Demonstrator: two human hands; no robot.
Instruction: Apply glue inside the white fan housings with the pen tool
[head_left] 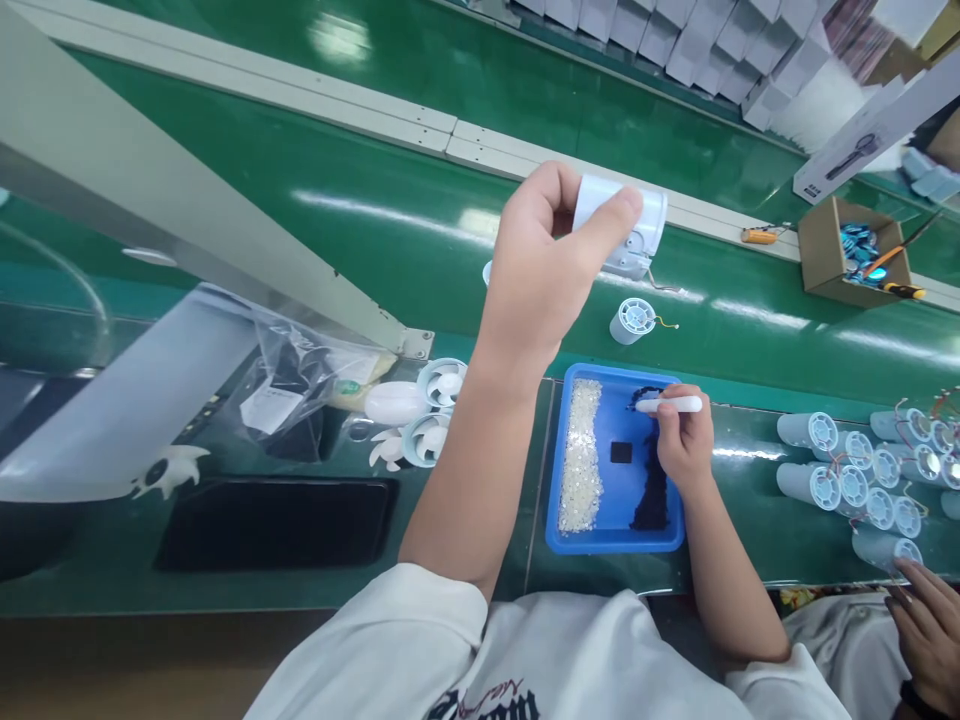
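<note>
My left hand [541,262] is raised over the green conveyor belt [390,230], fingers closed round a white cylindrical fan housing [624,232] with thin wires trailing from it. Lower down, my right hand [684,440] grips a white pen-like tool [670,405] over a blue tray [626,535]. The tray holds a strip of small pale beads [581,455], a pile of small dark parts [651,495] and a black square pad [621,452]. A second pale housing with a wire [632,320] stands on the belt just beyond the tray.
White fan blades and rings [420,415] lie left of the tray beside a clear plastic bag [296,385]. Several pale blue housings [851,470] lie at right, near another person's hand [926,625]. A cardboard box [851,255] and white boxes [712,45] sit far right.
</note>
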